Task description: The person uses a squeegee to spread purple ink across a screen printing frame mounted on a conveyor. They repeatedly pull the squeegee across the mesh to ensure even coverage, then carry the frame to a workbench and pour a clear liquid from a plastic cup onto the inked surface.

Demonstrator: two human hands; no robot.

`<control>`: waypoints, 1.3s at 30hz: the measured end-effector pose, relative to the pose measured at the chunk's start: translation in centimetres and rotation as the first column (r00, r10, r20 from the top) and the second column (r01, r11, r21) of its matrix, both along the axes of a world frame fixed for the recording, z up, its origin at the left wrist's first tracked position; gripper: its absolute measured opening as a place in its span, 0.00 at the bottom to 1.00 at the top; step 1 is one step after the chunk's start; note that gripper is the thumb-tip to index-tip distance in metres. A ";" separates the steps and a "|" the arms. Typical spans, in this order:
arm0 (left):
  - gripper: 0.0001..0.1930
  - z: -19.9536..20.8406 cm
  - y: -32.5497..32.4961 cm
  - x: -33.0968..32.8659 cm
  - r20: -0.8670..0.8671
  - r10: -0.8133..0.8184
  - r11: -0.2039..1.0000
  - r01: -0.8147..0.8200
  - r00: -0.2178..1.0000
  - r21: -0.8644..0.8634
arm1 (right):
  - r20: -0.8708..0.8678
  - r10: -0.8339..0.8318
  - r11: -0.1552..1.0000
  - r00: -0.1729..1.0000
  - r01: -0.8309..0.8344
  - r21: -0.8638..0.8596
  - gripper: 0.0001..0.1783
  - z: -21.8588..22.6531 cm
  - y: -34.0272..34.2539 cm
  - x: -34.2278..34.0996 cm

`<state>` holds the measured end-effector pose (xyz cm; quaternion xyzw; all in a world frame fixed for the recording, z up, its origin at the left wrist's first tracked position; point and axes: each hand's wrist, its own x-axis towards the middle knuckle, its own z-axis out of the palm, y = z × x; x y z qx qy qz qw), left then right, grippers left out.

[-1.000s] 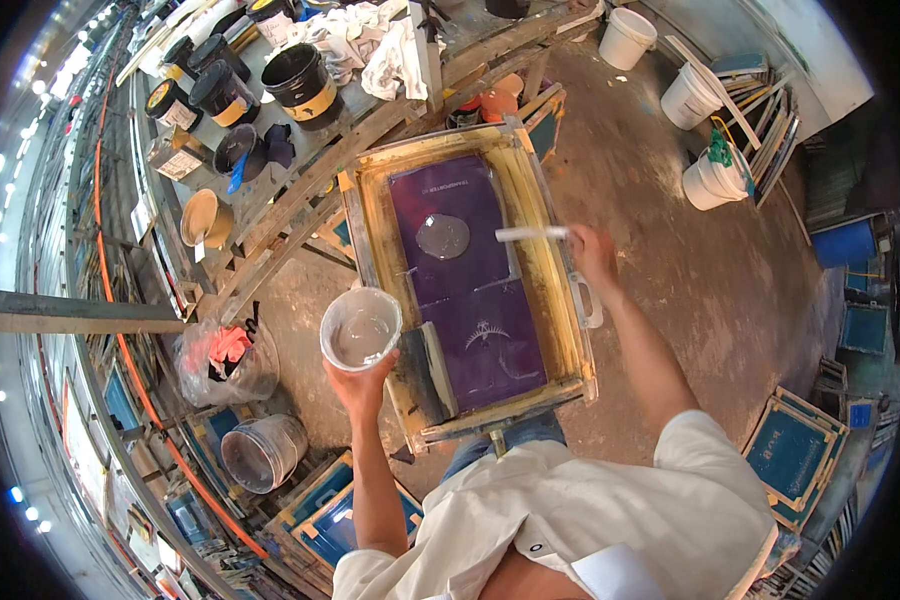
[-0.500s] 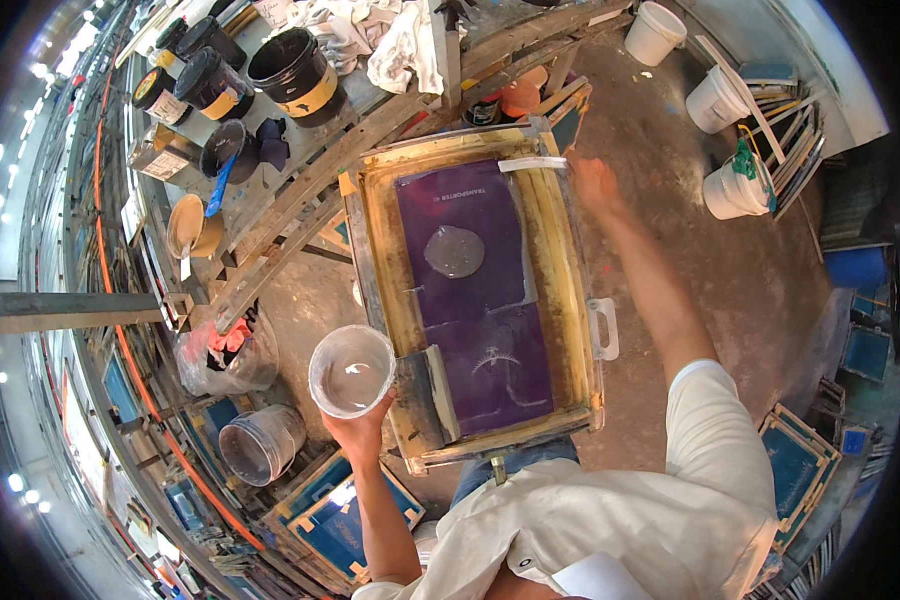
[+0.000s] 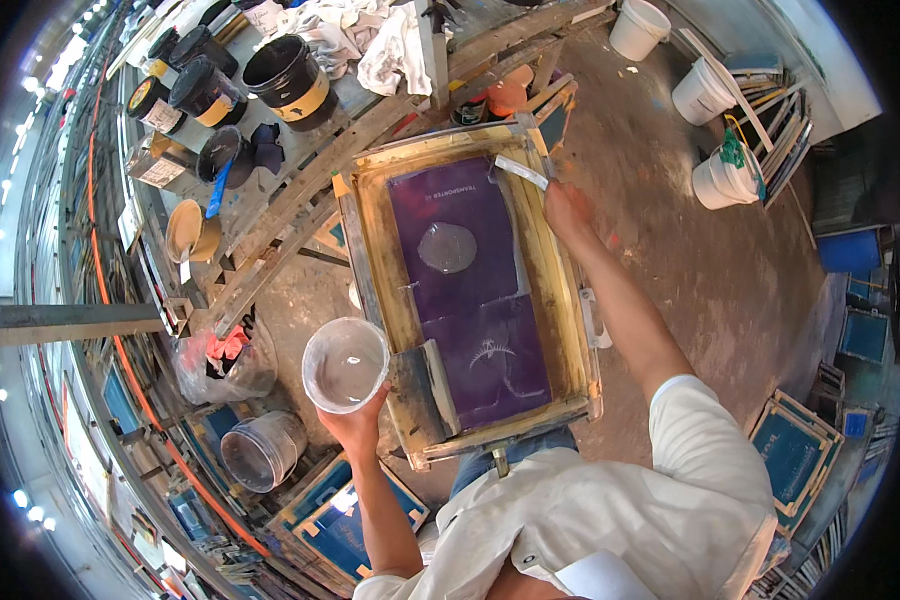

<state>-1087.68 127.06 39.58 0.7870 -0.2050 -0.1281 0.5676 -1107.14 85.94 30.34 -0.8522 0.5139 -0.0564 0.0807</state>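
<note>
My left hand (image 3: 353,428) is wrapped round a translucent plastic tub (image 3: 313,388) with a pale, glossy substance inside, beside the left edge of a screen-printing frame (image 3: 568,300). In my right hand (image 3: 570,214) is a flat white strip (image 3: 520,172), like a spatula, reaching over the frame's far right corner. The frame's purple mesh (image 3: 460,300) bears a faint printed design. On its upper half lies a round, clear-greyish puddle (image 3: 447,247). A wooden-handled squeegee (image 3: 420,395) rests along the near left side of the frame.
Black ink tubs (image 3: 290,85), a tan tub (image 3: 192,230) and white rags (image 3: 395,50) crowd the bench at far left. White buckets (image 3: 705,92) stand on the floor at far right. More screens (image 3: 790,465) lean at right; an empty bucket (image 3: 262,450) lies at left.
My right hand has come left and nearer over the frame's edge, and the white strip now slants instead of lying nearly level. The tub in my left hand has shifted slightly left.
</note>
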 end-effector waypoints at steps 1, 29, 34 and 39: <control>0.46 -0.2 0.2 0.0 -0.016 -0.008 1.000 0.008 1.000 0.005 | -0.005 -0.016 1.000 1.000 0.016 -0.003 0.09 0.0 0.3 -0.1; 0.51 -5.1 -5.3 0.9 0.209 -0.269 0.960 0.244 0.940 0.138 | 0.375 -0.669 0.731 0.641 0.477 0.488 0.13 -6.3 27.2 -2.3; 0.49 -5.0 -6.4 1.4 0.441 -0.328 0.937 0.230 0.835 0.262 | 0.385 -0.882 0.450 0.272 0.242 0.860 0.11 -4.5 26.0 2.3; 0.47 -4.7 -9.4 1.1 0.565 -0.432 0.884 0.205 0.703 0.420 | 0.338 -0.910 0.342 0.239 -0.028 0.939 0.10 1.0 23.7 -1.4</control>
